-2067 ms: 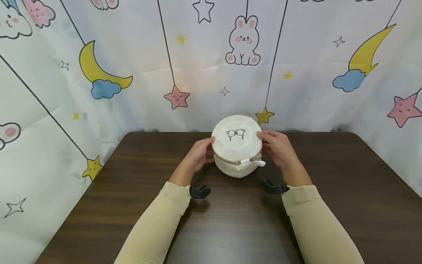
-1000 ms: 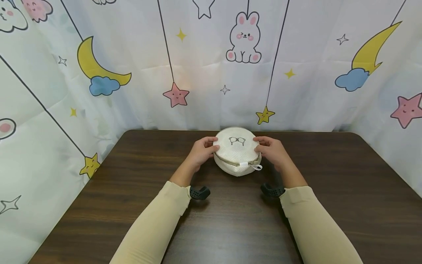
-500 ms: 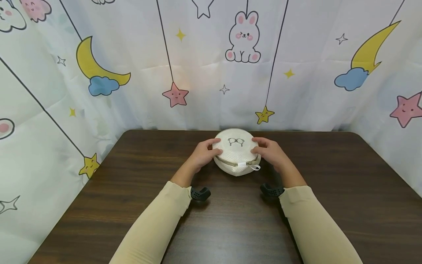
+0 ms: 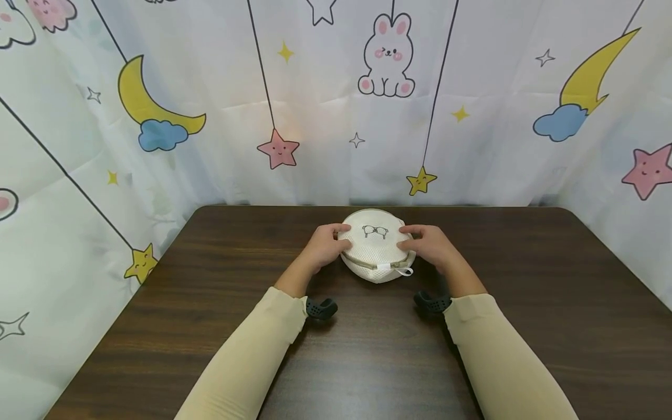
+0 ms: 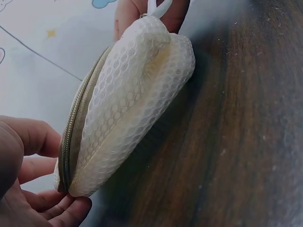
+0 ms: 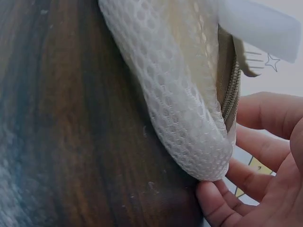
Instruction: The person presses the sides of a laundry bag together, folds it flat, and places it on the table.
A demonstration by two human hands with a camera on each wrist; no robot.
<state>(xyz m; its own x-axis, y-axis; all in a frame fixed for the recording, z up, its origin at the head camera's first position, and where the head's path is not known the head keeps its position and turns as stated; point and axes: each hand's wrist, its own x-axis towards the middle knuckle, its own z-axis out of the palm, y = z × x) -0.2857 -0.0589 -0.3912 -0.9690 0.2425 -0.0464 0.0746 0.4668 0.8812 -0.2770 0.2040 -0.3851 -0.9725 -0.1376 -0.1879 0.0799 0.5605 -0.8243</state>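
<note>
Near, clad in pale sleeves (image 4: 236,356) with black wristbands (image 4: 321,309). Gripping the bag (image 4: 373,251) at the far middle of the table (image 4: 362,361): with left hand (image 4: 324,248) on its left, right hand (image 4: 427,244) on its right, thumbs (image 4: 406,245) and fingers (image 5: 78,211) bent round its edge, parted only a little. Backed, farthest, by a printed curtain (image 4: 325,105).

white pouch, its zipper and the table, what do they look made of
White pouch: soft, matte mesh, probably synthetic; honeycomb holes show. Zipper: dull brownish tape, seemingly cloth; ridged teeth, plastic or metal unclear. Table: dark wood or wood-look laminate; streaked grain, soft sheen.
</note>
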